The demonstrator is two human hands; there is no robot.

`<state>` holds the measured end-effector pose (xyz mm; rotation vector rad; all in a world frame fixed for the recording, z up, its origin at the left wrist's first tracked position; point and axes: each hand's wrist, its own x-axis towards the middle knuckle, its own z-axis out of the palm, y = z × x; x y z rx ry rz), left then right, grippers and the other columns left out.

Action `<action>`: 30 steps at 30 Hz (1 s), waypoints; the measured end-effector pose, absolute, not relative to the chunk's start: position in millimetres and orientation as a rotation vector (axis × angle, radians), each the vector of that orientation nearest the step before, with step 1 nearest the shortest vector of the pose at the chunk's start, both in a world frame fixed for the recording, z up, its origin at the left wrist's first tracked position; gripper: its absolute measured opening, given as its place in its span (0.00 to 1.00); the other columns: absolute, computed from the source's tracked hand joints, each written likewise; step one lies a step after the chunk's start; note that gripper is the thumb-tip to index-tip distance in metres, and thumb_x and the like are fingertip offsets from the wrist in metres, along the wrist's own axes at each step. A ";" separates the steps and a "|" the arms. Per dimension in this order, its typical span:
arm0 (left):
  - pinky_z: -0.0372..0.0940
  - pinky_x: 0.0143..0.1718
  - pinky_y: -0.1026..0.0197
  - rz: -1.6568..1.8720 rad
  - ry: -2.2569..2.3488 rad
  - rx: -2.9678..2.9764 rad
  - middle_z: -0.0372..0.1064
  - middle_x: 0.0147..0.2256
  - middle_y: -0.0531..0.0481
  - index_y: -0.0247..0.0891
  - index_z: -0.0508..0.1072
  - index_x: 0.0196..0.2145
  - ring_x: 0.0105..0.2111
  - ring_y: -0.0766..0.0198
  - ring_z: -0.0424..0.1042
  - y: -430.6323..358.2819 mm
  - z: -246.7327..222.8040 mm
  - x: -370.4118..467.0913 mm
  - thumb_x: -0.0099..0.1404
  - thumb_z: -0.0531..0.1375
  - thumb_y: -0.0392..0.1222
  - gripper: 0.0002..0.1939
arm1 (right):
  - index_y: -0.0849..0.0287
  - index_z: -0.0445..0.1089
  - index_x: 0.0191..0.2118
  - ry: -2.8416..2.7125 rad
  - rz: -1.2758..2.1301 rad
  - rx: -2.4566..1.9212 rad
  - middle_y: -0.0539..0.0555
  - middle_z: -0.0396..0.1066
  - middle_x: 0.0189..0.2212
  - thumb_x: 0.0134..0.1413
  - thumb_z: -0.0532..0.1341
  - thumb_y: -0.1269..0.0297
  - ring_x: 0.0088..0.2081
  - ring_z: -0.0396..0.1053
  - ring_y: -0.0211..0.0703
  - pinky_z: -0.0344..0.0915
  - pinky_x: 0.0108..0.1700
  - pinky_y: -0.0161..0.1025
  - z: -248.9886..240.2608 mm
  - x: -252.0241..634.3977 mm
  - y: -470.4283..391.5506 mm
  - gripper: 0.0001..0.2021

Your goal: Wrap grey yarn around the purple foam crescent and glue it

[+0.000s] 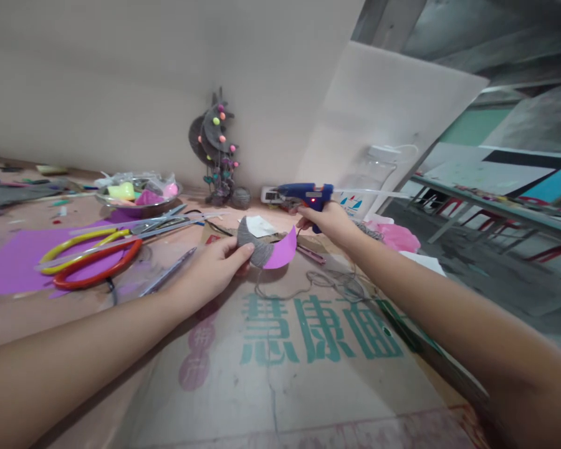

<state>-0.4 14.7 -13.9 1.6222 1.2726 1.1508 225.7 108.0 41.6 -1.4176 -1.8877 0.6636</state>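
Between the thumb and fingers of my left hand [224,259] is a crescent cutout [283,251], its left part wrapped in grey yarn and its right part bare purple. My right hand [327,218] grips a blue glue gun [303,192] with a red light on its side and a long clear glue stick [369,193] out of its back. The nozzle points left, above and behind the crescent. Loose grey yarn [336,284] trails from the crescent over the printed cardboard [280,374]. A small pink cutter [311,254] lies behind it.
Yellow- and red-handled scissors [93,262] and a pen [168,271] lie at left beside purple sheets [9,255]. A metal bowl [138,206] holds craft pieces. Against the wall stands a grey moon ornament [215,143] with pompoms. A clear bottle [378,165] and pink plastic [397,237] are at right.
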 end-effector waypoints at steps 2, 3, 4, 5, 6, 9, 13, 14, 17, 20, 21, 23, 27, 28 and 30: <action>0.55 0.24 0.64 1.122 1.253 1.629 0.63 0.20 0.54 0.38 0.66 0.22 0.22 0.65 0.62 16.5 -14.8 -1.3 0.61 0.54 0.52 0.17 | 0.61 0.72 0.40 -1.838 0.674 -1.341 0.57 0.75 0.29 0.54 0.57 0.61 0.29 0.72 0.41 0.66 0.29 0.34 44.6 232.7 89.4 0.12; 0.55 0.24 0.64 1.118 1.245 1.619 0.63 0.20 0.54 0.38 0.65 0.22 0.22 0.66 0.62 17.1 -14.5 -1.4 0.61 0.53 0.52 0.17 | 0.60 0.72 0.38 -1.823 0.657 -1.310 0.57 0.74 0.28 0.53 0.58 0.60 0.29 0.71 0.41 0.66 0.29 0.35 44.9 236.1 79.7 0.11; 0.54 0.24 0.64 1.127 1.241 1.593 0.62 0.20 0.54 0.38 0.65 0.22 0.22 0.66 0.61 17.5 -14.0 -1.4 0.61 0.53 0.52 0.17 | 0.59 0.73 0.37 -1.826 0.615 -1.308 0.56 0.74 0.27 0.53 0.59 0.59 0.29 0.71 0.41 0.65 0.29 0.36 44.5 239.1 69.8 0.11; 0.54 0.24 0.64 1.141 1.235 1.558 0.61 0.20 0.55 0.38 0.64 0.22 0.21 0.67 0.61 17.7 -13.2 -1.2 0.61 0.53 0.52 0.17 | 0.58 0.73 0.35 -1.847 0.573 -1.316 0.54 0.73 0.25 0.52 0.59 0.57 0.28 0.70 0.41 0.65 0.30 0.36 43.5 241.5 59.8 0.11; 0.54 0.23 0.65 1.155 1.226 1.521 0.61 0.20 0.55 0.38 0.63 0.22 0.21 0.67 0.61 17.7 -12.3 -0.9 0.61 0.53 0.52 0.17 | 0.58 0.73 0.33 -1.852 0.540 -1.337 0.53 0.72 0.24 0.52 0.60 0.55 0.27 0.69 0.41 0.64 0.30 0.37 42.0 243.3 49.8 0.11; 0.53 0.22 0.66 1.159 1.235 1.474 0.61 0.20 0.56 0.38 0.63 0.22 0.20 0.69 0.60 17.4 -10.6 -0.2 0.61 0.54 0.51 0.16 | 0.57 0.70 0.29 -1.815 0.569 -1.365 0.54 0.71 0.23 0.51 0.60 0.51 0.26 0.68 0.42 0.65 0.30 0.39 34.5 245.3 22.3 0.14; 0.52 0.21 0.65 1.124 1.291 1.531 0.60 0.19 0.55 0.37 0.63 0.21 0.20 0.68 0.60 16.0 -9.6 0.4 0.62 0.53 0.51 0.17 | 0.55 0.69 0.31 -1.964 0.620 -1.324 0.54 0.71 0.27 0.51 0.60 0.51 0.29 0.69 0.46 0.65 0.31 0.42 22.5 244.0 -0.8 0.12; 0.53 0.22 0.65 1.130 1.286 1.537 0.60 0.19 0.56 0.37 0.63 0.20 0.20 0.68 0.60 15.3 -8.9 0.6 0.62 0.54 0.50 0.17 | 0.55 0.69 0.31 -1.982 0.649 -1.299 0.54 0.71 0.28 0.49 0.61 0.51 0.31 0.69 0.47 0.66 0.32 0.43 20.3 243.2 -3.7 0.12; 0.55 0.24 0.64 1.133 1.285 1.547 0.61 0.19 0.56 0.37 0.63 0.21 0.21 0.68 0.60 12.8 -5.4 1.2 0.62 0.54 0.48 0.16 | 0.54 0.69 0.32 -2.000 0.804 -1.213 0.54 0.72 0.31 0.48 0.63 0.52 0.33 0.70 0.49 0.66 0.35 0.45 16.5 240.4 -7.7 0.11; 0.55 0.24 0.64 1.104 1.307 1.577 0.62 0.20 0.55 0.37 0.64 0.22 0.21 0.68 0.61 10.8 -2.9 0.8 0.62 0.54 0.49 0.16 | 0.55 0.68 0.28 -2.066 0.785 -1.189 0.54 0.71 0.28 0.45 0.65 0.53 0.31 0.69 0.49 0.64 0.32 0.44 13.5 239.3 -7.6 0.11; 0.54 0.23 0.64 1.099 1.307 1.592 0.63 0.20 0.55 0.37 0.64 0.22 0.21 0.68 0.60 10.4 -2.8 0.4 0.62 0.53 0.49 0.16 | 0.55 0.68 0.27 -2.091 0.742 -1.193 0.54 0.71 0.27 0.44 0.66 0.53 0.30 0.68 0.48 0.63 0.31 0.44 12.4 239.4 -7.3 0.12; 0.53 0.23 0.65 1.088 1.315 1.622 0.63 0.20 0.55 0.37 0.64 0.22 0.21 0.68 0.60 10.1 -3.4 -0.2 0.63 0.53 0.50 0.17 | 0.56 0.68 0.27 -2.116 0.673 -1.206 0.54 0.70 0.25 0.43 0.66 0.53 0.29 0.67 0.48 0.62 0.30 0.43 10.4 239.9 -6.6 0.13; 0.52 0.22 0.66 1.073 1.324 1.634 0.61 0.20 0.56 0.37 0.63 0.21 0.20 0.70 0.58 9.8 -4.1 -0.1 0.63 0.52 0.49 0.17 | 0.57 0.67 0.29 -2.138 0.632 -1.204 0.53 0.69 0.26 0.46 0.64 0.52 0.29 0.66 0.46 0.61 0.29 0.41 9.9 239.8 -6.2 0.13; 0.51 0.21 0.66 1.066 1.327 1.626 0.61 0.19 0.57 0.37 0.63 0.21 0.19 0.70 0.57 9.8 -4.0 0.2 0.63 0.52 0.49 0.17 | 0.57 0.67 0.29 -2.148 0.626 -1.206 0.53 0.69 0.26 0.46 0.64 0.52 0.28 0.66 0.45 0.61 0.29 0.41 10.1 239.5 -6.1 0.13; 0.49 0.19 0.66 1.053 1.335 1.619 0.60 0.19 0.57 0.36 0.63 0.21 0.18 0.72 0.55 9.7 -3.4 0.7 0.64 0.52 0.49 0.17 | 0.58 0.67 0.30 -2.176 0.620 -1.213 0.53 0.69 0.27 0.47 0.63 0.53 0.29 0.67 0.44 0.62 0.29 0.40 10.3 239.1 -5.6 0.13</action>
